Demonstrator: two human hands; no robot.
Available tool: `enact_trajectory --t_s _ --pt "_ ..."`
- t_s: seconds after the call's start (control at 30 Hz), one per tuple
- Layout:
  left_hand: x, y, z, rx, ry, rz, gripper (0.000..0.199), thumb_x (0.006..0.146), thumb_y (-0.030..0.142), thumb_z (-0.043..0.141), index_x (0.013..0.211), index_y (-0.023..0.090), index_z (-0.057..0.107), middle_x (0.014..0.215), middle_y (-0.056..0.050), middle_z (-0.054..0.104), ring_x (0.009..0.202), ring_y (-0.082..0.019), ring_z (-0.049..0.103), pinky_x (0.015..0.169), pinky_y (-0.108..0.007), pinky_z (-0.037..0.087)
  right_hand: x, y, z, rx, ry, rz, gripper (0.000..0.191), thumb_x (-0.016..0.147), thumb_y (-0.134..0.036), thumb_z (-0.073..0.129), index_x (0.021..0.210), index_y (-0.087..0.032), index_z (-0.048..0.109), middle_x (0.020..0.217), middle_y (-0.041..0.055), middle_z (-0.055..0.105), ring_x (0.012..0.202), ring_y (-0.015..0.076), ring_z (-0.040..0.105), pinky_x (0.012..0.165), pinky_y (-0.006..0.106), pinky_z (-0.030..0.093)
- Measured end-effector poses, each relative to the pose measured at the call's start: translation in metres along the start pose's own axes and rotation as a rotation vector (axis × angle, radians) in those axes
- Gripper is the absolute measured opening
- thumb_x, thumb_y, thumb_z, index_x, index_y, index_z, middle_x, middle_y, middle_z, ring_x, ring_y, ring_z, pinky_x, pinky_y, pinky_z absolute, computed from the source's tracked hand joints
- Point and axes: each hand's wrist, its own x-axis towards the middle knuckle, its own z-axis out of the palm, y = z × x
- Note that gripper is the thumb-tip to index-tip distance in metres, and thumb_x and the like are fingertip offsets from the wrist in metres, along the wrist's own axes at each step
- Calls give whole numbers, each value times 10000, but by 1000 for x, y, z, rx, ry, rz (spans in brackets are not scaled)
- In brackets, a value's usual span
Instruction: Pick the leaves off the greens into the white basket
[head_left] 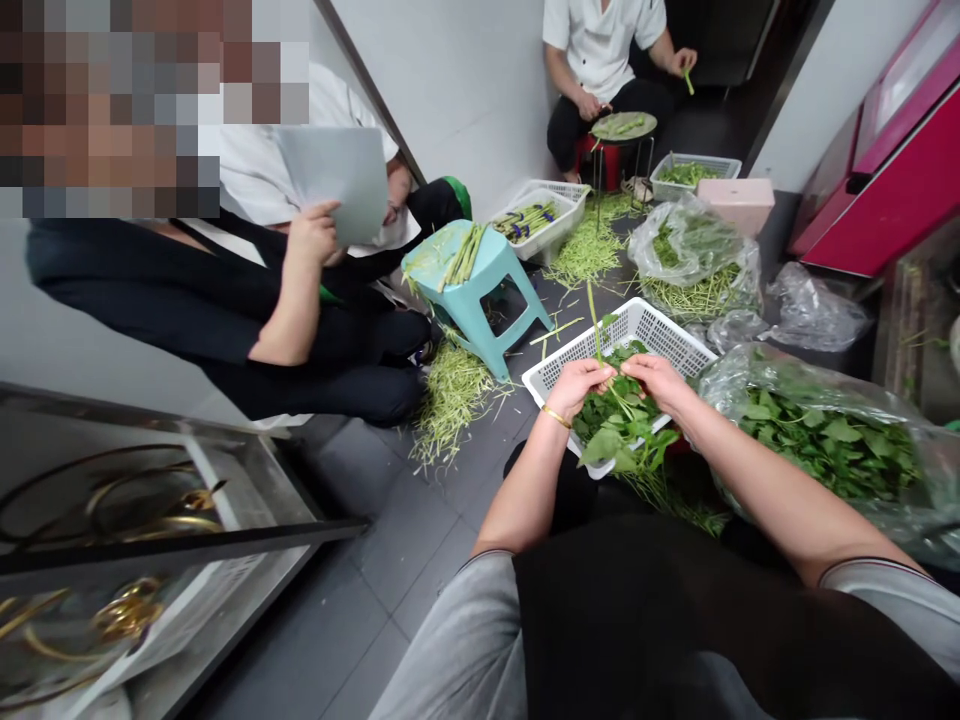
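Both of my hands are close together above a white perforated basket [675,345] that holds leafy greens [592,410]. My left hand [577,385] pinches a long green stem [593,315], which points up and away from me. Just to its right, my right hand [654,380] has its fingertips pressed together on the lower, leafy part of the same greens. Leaves and thin stems hang over the basket's near edge below my hands.
A plastic bag of leaves [832,440] lies right of the basket. Beyond are a blue stool [480,290] with stems, peelings [454,400] on the floor, a basket of stalks [562,210] and another bag [694,260]. One person sits left holding a sheet [337,175]; another sits behind.
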Motion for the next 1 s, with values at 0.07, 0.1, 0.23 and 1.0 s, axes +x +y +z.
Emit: enact_trajectory --t_s 0.07,0.1,0.23,1.0 --pt "-2 1 0 25 17 -5 292 569 337 804 615 106 631 553 -7 579 485 -62 477 492 -215 349 1 -2 -9 66 122 -6 330 630 -476 696 661 -185 544 505 -52 460 399 74 378 341 212 281" --pt "-3 1 0 37 50 7 282 575 333 795 600 112 622 546 -3 573 479 -59 467 486 -214 343 0 -4 -14 69 168 -12 337 635 -486 690 669 -187 539 519 -48 464 407 77 386 346 212 281" --pt "2 -2 5 128 136 49 273 621 318 751 537 129 574 478 26 516 434 -46 407 458 -208 308 -14 -9 -18 -223 -99 -20 340 694 -512 648 717 -183 566 570 -42 505 461 91 438 426 222 339" --pt "8 -7 -8 -57 -83 66 381 664 384 781 892 111 646 662 1 624 499 -47 536 498 -179 424 -32 15 5 150 -344 217 287 578 -399 738 667 -155 616 521 -41 542 424 65 410 450 215 334"
